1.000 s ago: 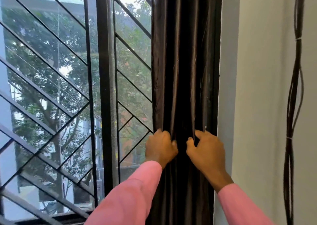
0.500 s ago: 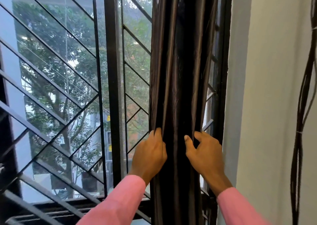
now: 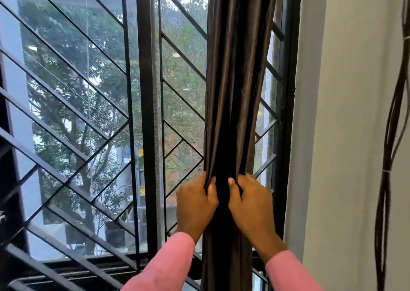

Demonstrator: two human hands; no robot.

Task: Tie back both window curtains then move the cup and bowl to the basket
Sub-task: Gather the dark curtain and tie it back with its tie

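A dark brown curtain (image 3: 235, 86) hangs gathered into a narrow bunch at the right side of the window. My left hand (image 3: 195, 204) grips its left folds at about waist height, fingers curled behind the cloth and thumb in front. My right hand (image 3: 250, 202) grips the right folds at the same height, thumb pressed into the fabric. The two hands squeeze the bunch between them. No tie-back, cup, bowl or basket is in view.
A black metal window grille (image 3: 146, 113) with diagonal bars fills the left and centre, trees beyond it. A pale wall (image 3: 346, 135) stands to the right of the window frame, with a bundle of dark cables (image 3: 388, 157) hanging down it.
Both hands have pulled the curtain's folds closer together, so the bunch is narrower and window shows to its right. The view has shifted, and the hands sit nearer each other.
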